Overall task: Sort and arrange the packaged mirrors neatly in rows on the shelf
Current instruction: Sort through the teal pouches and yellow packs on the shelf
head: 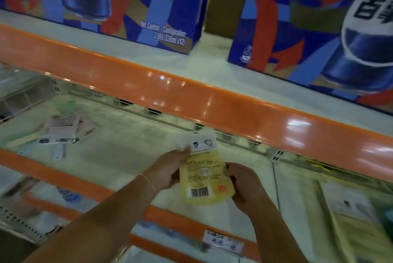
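I hold a yellow packaged mirror [202, 175] with both hands above the middle shelf [119, 152]. Its back faces me, showing printed text, a barcode and a white header card. My left hand [168, 169] grips its left edge near the top. My right hand [244, 186] grips its right edge lower down. A loose pile of other packaged mirrors [61, 128], pinkish and white, lies at the shelf's back left. Another yellowish package [357, 231] lies in the section at the lower right.
An orange shelf edge [212, 101] runs diagonally overhead, with blue and red drink cartons [131, 1] standing on that upper shelf. A lower orange shelf edge [85, 188] carries a price tag [223, 243]. A thin divider [276, 188] separates the right section.
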